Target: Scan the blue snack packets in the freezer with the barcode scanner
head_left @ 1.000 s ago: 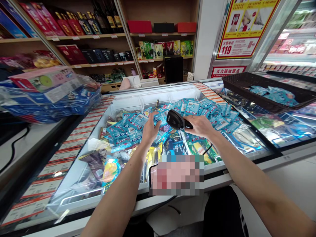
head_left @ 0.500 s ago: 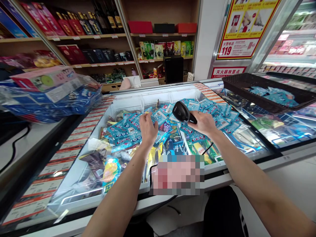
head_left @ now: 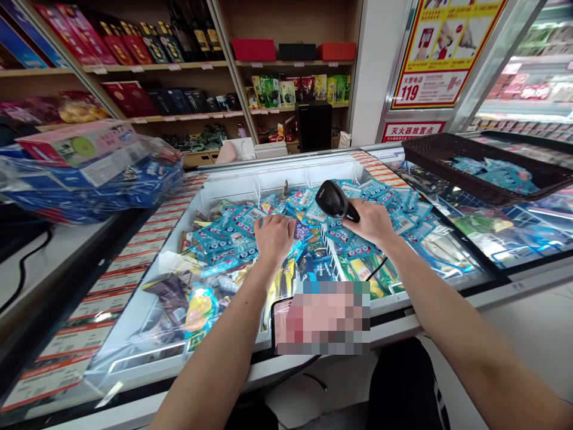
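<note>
My right hand (head_left: 369,222) is wrapped round the handle of a black handheld scanner (head_left: 332,200), whose head points up and left. Small blue packets (head_left: 239,224) lie spread in a loose layer over the freezer's glass top. Over these packets, left of the scanner, is my left hand (head_left: 274,237), palm down with its fingers curled; its fingertips are hidden behind the hand, so what they touch does not show. A phone (head_left: 282,325), partly covered by a blurred patch, rests at the freezer's near edge.
A dark brown basket (head_left: 434,156) with more blue packets stands at the right. Plastic-wrapped boxes (head_left: 89,173) are stacked at the left. Shelves of goods (head_left: 183,65) line the back. A black cable runs below my right hand.
My left hand has turned and shifted slightly right, its fingers now more bent over the packets. The scanner in my right hand has moved slightly right.
</note>
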`<state>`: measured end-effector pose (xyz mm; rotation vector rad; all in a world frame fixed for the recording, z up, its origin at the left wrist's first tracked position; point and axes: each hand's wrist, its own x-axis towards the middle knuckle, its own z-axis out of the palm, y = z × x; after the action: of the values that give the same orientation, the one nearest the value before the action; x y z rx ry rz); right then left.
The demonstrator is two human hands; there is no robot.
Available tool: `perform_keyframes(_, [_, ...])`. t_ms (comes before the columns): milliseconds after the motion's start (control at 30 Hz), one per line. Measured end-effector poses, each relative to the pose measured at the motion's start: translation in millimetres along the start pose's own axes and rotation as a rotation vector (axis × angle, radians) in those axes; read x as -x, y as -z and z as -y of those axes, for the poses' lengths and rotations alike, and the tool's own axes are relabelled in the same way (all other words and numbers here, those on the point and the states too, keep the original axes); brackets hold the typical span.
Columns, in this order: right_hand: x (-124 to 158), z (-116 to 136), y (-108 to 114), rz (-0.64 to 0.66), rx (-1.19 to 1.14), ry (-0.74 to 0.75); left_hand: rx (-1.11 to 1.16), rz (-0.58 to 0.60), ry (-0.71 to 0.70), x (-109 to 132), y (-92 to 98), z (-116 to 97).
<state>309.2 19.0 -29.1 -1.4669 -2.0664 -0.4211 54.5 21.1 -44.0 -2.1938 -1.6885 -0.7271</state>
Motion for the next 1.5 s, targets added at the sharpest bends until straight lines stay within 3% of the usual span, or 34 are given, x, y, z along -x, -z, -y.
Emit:
perform_keyframes(267, [-1,-5,0,-0.021,0.055,-0.099,0.041,-0.07,0.124,1,-0.7,14])
perform_keyframes(400, [-1,-5,-1,-0.016,0.056,-0.114,-0.002,-0.089,0.057,0,-0.4,15])
perform_keyframes(633, [-2,-3,4,0.011,0.038,-0.122,0.041,-0.004,-0.138,-5,6.4,4])
perform_keyframes(833, [-4,-2,9,0.051,0.069,-0.137,0.033,0.035,-0.195,-6,5.9,4])
perform_keyframes(1033, [-12,1,16,0.093,0.129,-0.092,0.003,0.05,-0.206,-7,7.0,5])
perform_keyframes(1300, [-14,-11,25,0.194,0.148,0.126,0.034,0.075,-0.23,-8,5.8,6])
perform_keyframes(1500, [-8,-14,21,0.145,0.107,0.161,0.122,0.072,-0.18,-15,4.7,1])
